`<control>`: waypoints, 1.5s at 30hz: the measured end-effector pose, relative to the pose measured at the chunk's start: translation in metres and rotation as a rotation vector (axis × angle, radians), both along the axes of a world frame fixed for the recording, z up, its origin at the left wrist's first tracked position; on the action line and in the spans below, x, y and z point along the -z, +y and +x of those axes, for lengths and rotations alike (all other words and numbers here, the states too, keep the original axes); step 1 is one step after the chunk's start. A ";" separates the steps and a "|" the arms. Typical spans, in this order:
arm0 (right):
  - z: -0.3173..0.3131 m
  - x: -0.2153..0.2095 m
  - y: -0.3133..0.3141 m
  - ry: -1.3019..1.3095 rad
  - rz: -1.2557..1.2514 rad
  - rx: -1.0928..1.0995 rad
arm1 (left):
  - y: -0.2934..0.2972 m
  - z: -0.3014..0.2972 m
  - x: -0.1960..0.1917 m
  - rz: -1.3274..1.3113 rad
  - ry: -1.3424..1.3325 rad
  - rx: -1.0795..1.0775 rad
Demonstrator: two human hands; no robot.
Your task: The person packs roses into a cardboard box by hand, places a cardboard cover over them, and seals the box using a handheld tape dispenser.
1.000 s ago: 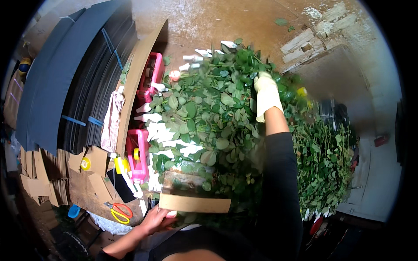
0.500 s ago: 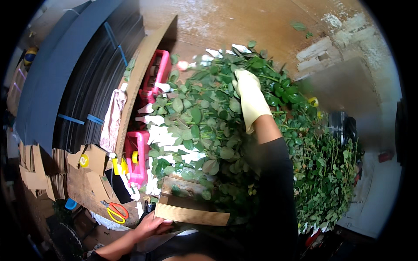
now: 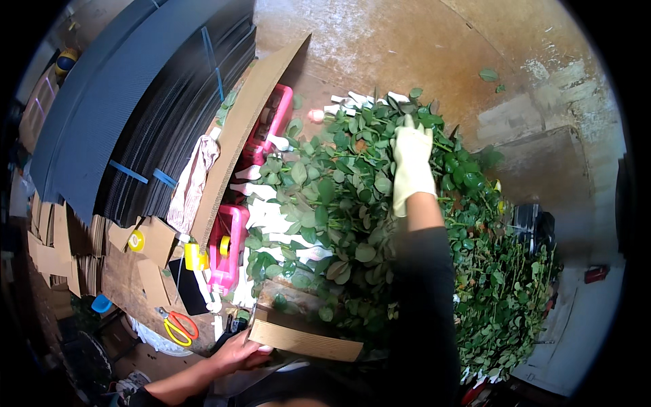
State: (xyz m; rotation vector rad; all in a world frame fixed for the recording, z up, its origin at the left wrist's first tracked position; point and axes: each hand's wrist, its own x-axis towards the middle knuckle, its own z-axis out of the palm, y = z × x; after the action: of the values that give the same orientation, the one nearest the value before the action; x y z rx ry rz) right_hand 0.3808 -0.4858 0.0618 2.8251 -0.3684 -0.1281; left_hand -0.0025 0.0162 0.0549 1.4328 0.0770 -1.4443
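Observation:
In a pale yellow glove, my right hand (image 3: 412,163) reaches over the far part of a wide heap of leafy rose-like stems (image 3: 339,197). Its fingers are stretched out with small gaps, resting on the leaves; I see nothing gripped in them. White sleeves (image 3: 261,214) stick out along the heap's left side and more lie at its far edge, beside a small pink flower head (image 3: 315,116). My bare left hand (image 3: 239,353) is closed at the left end of a ribbed tan cardboard piece (image 3: 305,340) near my body. Some of its fingers are hidden.
Tall stacked dark corrugated sheets (image 3: 159,129) stand left, behind an upright cardboard panel (image 3: 261,122). Beside it are pink plastic holders (image 3: 230,247) and a crumpled cloth (image 3: 194,183). Scissors (image 3: 178,327) and a dark flat device (image 3: 188,286) lie nearer. More stems (image 3: 505,305) fill the right.
My right hand has straightened its fingers, which were more curled over the stems. The whole view has shifted slightly. My left hand stays at the cardboard piece.

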 end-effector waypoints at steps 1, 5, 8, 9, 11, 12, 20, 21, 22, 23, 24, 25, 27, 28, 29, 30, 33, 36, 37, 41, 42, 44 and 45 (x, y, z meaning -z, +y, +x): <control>-0.007 -0.044 0.026 0.116 0.069 0.001 | -0.002 0.000 -0.004 0.004 0.062 -0.061; -0.036 -0.123 -0.023 -0.452 0.551 -0.261 | -0.009 0.011 -0.019 -0.003 0.381 -0.317; -0.056 -0.199 -0.013 -0.704 0.905 -0.236 | -0.021 0.026 -0.043 0.122 0.322 -0.252; -0.066 -0.216 -0.017 -0.776 0.959 -0.291 | -0.018 0.023 -0.041 0.058 -0.019 -0.125; -0.091 -0.240 -0.024 -0.738 1.178 -0.172 | -0.015 0.022 -0.040 -0.026 -0.450 0.051; -0.100 -0.252 -0.025 -0.680 1.276 -0.351 | -0.015 0.020 -0.042 -0.040 -0.543 0.096; -0.281 -0.220 0.054 -0.540 0.479 -0.316 | -0.012 0.007 -0.007 -0.128 -1.023 0.053; -0.313 -0.221 0.078 -0.526 0.541 -0.326 | -0.011 0.006 -0.009 -0.078 -0.958 0.080; -0.348 -0.217 0.094 -0.470 0.570 -0.322 | -0.009 0.003 0.001 -0.107 -1.023 0.057; -0.381 -0.213 0.107 -0.418 0.604 -0.324 | -0.008 0.003 0.001 -0.072 -0.999 0.072; -0.414 -0.214 0.129 -0.319 0.707 -0.266 | -0.008 0.003 0.004 -0.112 -0.996 0.043; -0.440 -0.216 0.146 -0.226 0.805 -0.213 | -0.006 0.002 0.009 -0.104 -0.997 0.054; -0.500 -0.169 0.149 -0.102 0.946 -0.118 | -0.008 0.000 0.020 -0.173 -0.804 -0.051; -0.508 -0.166 0.172 -0.079 0.691 -0.130 | -0.007 -0.001 0.024 -0.152 -0.942 -0.024; -0.522 -0.141 0.176 -0.165 0.732 -0.067 | -0.008 0.001 0.025 -0.151 -1.085 0.010; -0.535 -0.107 0.172 -0.197 0.803 0.069 | -0.009 0.001 0.022 -0.159 -1.094 -0.005; -0.541 -0.056 0.176 -0.334 0.626 0.008 | -0.010 0.004 0.016 -0.164 -1.117 -0.033; -0.539 -0.044 0.175 -0.346 0.673 0.037 | -0.013 0.007 0.017 -0.161 -1.116 -0.008; -0.535 -0.048 0.175 -0.329 0.694 0.052 | -0.012 0.007 0.020 -0.159 -1.131 -0.010; -0.531 -0.118 0.193 -0.097 0.196 0.032 | -0.009 0.006 0.019 -0.193 -1.004 -0.103; -0.529 -0.141 0.205 -0.089 0.144 0.058 | -0.005 0.004 0.017 -0.204 -0.921 -0.149; -0.523 -0.177 0.230 -0.239 0.205 0.002 | 0.009 -0.002 0.031 -0.264 -0.978 -0.365; -0.518 -0.188 0.249 -0.175 0.404 -0.018 | 0.018 -0.005 0.033 -0.223 -0.976 -0.419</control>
State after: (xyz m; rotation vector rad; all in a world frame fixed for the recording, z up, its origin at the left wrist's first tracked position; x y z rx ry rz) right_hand -0.1377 -0.2370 0.2500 3.2498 -0.3927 0.0575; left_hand -0.0080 0.0347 0.0219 1.6622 -0.3661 -0.3126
